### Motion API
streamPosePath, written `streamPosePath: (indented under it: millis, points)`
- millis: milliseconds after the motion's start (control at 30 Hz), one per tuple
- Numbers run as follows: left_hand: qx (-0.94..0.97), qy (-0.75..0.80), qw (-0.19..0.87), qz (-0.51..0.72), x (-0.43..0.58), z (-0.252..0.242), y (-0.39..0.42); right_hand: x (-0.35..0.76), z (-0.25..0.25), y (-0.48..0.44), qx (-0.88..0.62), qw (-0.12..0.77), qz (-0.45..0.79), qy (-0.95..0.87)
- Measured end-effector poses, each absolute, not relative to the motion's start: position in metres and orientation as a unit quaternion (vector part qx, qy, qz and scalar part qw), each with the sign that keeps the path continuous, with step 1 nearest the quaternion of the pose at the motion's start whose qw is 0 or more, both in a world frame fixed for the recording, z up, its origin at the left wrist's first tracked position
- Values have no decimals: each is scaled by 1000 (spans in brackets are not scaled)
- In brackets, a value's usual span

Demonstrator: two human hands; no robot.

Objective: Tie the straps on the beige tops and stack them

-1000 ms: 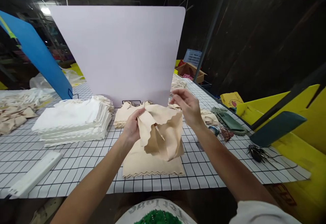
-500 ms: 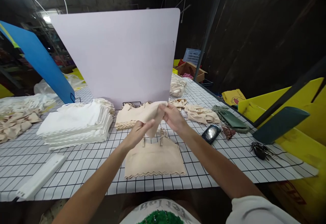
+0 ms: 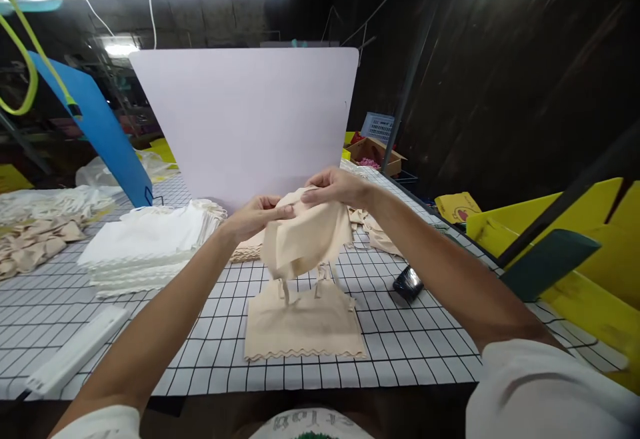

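Both my hands hold up a beige garment (image 3: 305, 239) with thin straps above the table. My left hand (image 3: 255, 216) pinches its upper left edge. My right hand (image 3: 335, 189) grips its top from above, fingers closed. Below it a second beige garment (image 3: 305, 322) with a scalloped hem lies flat on the checked tablecloth (image 3: 200, 352). Behind my hands part of a beige stack (image 3: 247, 249) shows.
A stack of white folded garments (image 3: 145, 246) is at the left, a white bar (image 3: 75, 352) in front of it. A pale board (image 3: 245, 119) stands behind. A black phone (image 3: 409, 282) lies right. Loose beige pieces (image 3: 30, 242) lie far left. Yellow panels (image 3: 590, 246) flank the right.
My hands have lifted the beige garment higher and gathered its top edge together. The camera has tilted up, and my right arm now covers the items on the right.
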State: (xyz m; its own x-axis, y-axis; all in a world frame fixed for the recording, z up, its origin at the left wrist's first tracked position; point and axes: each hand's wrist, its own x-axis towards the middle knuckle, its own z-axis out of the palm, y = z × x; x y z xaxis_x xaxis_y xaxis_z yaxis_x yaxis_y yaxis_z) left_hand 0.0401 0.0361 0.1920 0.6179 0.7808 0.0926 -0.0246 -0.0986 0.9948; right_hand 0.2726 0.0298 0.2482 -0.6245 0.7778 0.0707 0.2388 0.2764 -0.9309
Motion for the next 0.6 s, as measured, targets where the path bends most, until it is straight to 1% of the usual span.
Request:
streamPosePath:
  millis: [133, 200, 367, 433, 533, 600]
  points:
    - [615, 303, 613, 394, 19, 199, 34, 303, 249, 38, -366, 296, 492, -732]
    - [617, 304, 601, 406, 11, 203, 34, 314, 245, 41, -382, 309, 490, -721]
    - [650, 356, 571, 353, -7, 206, 32, 331, 236, 43, -366, 379, 472, -707]
    - [656, 352, 561, 363, -14, 207, 31, 335, 235, 41, -363, 366, 467, -718]
    - [668, 319, 527, 417, -22, 211, 34, 341, 235, 43, -368, 330, 436, -752]
    - [699, 319, 482, 421, -26, 215, 41, 345, 233, 50, -365, 345, 402, -766]
